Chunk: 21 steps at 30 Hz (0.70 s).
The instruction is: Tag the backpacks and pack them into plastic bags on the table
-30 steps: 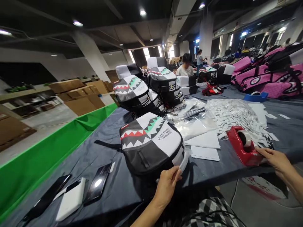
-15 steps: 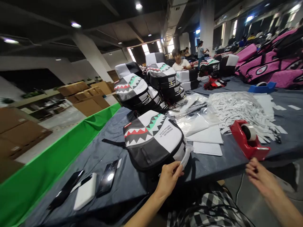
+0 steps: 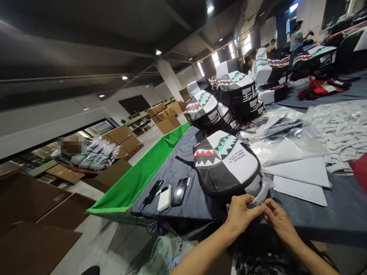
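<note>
A black, grey and white backpack (image 3: 226, 168) with a red and green zigzag pattern lies at the table's front edge. My left hand (image 3: 243, 212) is closed on a translucent white wrapped strip (image 3: 262, 193) at the bag's lower right side. Right beside it, my right hand (image 3: 276, 217) has its fingers pinched together, touching the left fingertips at the strip's lower end. Whatever is between the right fingertips is too small to make out.
Stacked backpacks (image 3: 237, 91) stand behind. Clear plastic bags (image 3: 286, 149) and white sheets (image 3: 301, 187) lie to the right, phones (image 3: 180, 191) and a white power bank (image 3: 164, 198) to the left. A person carries wrapped items (image 3: 96, 154) at far left.
The view has swung left. My right hand has moved from near the red tape dispenser to meet my left hand, which still holds the strip. The person at far left has come into view.
</note>
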Available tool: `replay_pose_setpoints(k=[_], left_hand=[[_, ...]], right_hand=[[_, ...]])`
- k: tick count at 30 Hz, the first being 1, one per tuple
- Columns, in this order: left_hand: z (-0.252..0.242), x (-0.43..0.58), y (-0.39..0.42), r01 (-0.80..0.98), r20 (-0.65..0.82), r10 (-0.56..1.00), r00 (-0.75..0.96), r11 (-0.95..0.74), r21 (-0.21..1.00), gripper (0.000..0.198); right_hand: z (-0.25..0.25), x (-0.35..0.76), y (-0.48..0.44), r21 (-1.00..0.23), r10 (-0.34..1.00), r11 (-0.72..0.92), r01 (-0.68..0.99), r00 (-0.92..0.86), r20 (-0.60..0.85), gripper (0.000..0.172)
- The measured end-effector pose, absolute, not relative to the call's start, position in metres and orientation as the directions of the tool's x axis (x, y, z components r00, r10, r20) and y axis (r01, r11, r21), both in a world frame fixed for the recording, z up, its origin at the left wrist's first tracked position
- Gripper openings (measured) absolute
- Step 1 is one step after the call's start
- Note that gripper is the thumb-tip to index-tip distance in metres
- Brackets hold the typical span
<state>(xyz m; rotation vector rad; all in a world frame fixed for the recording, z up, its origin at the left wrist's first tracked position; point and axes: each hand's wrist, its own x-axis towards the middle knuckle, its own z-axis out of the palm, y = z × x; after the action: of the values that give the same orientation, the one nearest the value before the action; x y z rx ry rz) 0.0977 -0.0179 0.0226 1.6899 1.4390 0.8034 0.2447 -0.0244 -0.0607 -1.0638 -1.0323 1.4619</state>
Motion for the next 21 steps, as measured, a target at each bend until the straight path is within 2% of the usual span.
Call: replay_pose_setpoints(k=[6, 13, 16, 18, 21], left_hand=[[0.017, 0.098, -0.017, 0.403, -0.009, 0.978, 0.209, -0.077, 0.912, 0.030], [0.015, 0.093, -0.022, 0.482, 0.052, 0.965, 0.257, -0.175, 0.858, 0.026], [0.017, 0.092, -0.023, 0.501, 0.032, 0.966, 0.255, -0.161, 0.850, 0.025], [0.016, 0.092, -0.023, 0.516, 0.013, 0.970, 0.242, -0.140, 0.845, 0.034], [0.014, 0.092, -0.021, 0.516, -0.011, 0.974, 0.227, -0.111, 0.849, 0.039]], right_hand=[[-0.058, 0.244, -0.025, -0.961, 0.968, -0.190, -0.201, -0.201, -0.150, 0.072], [-0.062, 0.235, -0.006, -0.915, 0.949, -0.285, -0.285, -0.219, -0.228, 0.075], [-0.065, 0.236, -0.017, -0.894, 0.951, -0.299, -0.333, -0.183, -0.250, 0.069], [-0.063, 0.239, -0.028, -0.809, 0.925, -0.372, -0.455, -0.249, -0.286, 0.059], [-0.057, 0.243, -0.036, -0.539, 0.863, -0.500, -0.678, -0.446, -0.239, 0.041]])
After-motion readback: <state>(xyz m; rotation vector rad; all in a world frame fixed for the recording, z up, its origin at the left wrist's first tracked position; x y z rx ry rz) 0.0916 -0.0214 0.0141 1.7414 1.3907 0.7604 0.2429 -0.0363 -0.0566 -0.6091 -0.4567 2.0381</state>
